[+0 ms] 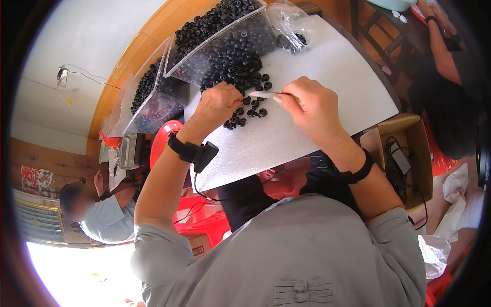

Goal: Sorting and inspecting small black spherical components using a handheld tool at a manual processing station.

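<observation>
My left hand point(220, 104) is closed in a pinch at the near edge of a heap of small round black parts with holes point(240, 71) on the white tabletop point(332, 66). Its fingertips hide whatever is between them. A small knife point(263, 94) is gripped between the thumb and fingers of my right hand point(313, 105). The pale pointed blade reaches left, close to my left fingertips. Several loose black parts point(251, 113) lie just below the blade.
Two clear plastic boxes point(215, 42) of black parts stand at the back left. Beside them is a clear bag point(291, 25). A cardboard box point(376, 148) with cables is at the right. Other people point(110, 215) sit at left and far right. A cable hangs from my left wrist device point(204, 156).
</observation>
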The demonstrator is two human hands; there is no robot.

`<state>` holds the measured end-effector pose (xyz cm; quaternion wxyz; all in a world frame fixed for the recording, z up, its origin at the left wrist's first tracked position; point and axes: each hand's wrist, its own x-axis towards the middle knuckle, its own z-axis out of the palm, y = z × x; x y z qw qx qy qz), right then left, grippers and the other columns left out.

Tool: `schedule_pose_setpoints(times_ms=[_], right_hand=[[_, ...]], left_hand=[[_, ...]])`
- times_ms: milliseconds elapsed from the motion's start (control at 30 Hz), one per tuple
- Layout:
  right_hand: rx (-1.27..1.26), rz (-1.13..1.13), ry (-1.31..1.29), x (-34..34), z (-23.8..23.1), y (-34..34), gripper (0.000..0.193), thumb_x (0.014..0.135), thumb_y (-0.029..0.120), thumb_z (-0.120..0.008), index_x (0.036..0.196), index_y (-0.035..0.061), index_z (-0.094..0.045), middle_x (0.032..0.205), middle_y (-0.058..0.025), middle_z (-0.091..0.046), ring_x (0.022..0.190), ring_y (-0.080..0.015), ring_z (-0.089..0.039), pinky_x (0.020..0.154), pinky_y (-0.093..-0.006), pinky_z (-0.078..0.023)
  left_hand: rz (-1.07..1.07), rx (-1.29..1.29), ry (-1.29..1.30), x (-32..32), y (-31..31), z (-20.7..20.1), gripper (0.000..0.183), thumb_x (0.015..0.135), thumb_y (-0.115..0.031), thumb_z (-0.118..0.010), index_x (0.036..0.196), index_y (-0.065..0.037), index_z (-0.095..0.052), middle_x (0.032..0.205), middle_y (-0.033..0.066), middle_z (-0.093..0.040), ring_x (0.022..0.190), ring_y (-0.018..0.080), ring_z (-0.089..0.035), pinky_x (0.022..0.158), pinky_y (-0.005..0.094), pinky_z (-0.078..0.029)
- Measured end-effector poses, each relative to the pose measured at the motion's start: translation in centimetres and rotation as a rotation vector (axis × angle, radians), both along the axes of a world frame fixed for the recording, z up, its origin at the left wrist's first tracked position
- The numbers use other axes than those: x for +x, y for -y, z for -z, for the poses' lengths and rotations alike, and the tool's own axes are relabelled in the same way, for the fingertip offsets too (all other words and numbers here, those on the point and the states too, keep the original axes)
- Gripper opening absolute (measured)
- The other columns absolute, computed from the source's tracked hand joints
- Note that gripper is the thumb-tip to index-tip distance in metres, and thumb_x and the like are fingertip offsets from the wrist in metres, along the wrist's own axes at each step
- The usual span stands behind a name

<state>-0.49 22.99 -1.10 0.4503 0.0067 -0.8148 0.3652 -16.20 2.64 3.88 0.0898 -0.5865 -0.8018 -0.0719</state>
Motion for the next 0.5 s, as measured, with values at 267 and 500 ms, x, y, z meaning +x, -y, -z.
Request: schedule_pose_setpoints(times_ms=[267, 500], right_hand=[[0.276, 0.109, 0.067, 0.3, 0.5, 0.3, 0.017, 0.076, 0.018, -0.077, 0.076, 0.0085, -0.063, 0.074, -0.0072, -0.06, 0.074, -0.0275, -0.062, 0.059, -0.0395, -0.049], [0.285, 0.157, 0.137, 0.5, 0.5, 0.3, 0.017, 0.075, 0.018, -0.078, 0.078, 0.0077, -0.065, 0.075, -0.008, -0.062, 0.076, -0.028, -0.062, 0.061, -0.0403, -0.05]], left_hand=[[-0.164, -0.079, 0.043, 0.3, 0.0, 0.0, 0.007, 0.084, -0.009, -0.064, 0.085, -0.004, -0.069, 0.083, 0.0113, -0.068, 0.084, 0.0319, -0.066, 0.075, 0.0421, -0.053], [-0.245, 0.108, 0.118, 2.1, 0.8, -0.6, 0.006, 0.086, -0.009, -0.065, 0.089, -0.004, -0.066, 0.086, 0.0125, -0.066, 0.083, 0.0311, -0.066, 0.073, 0.0392, -0.051]])
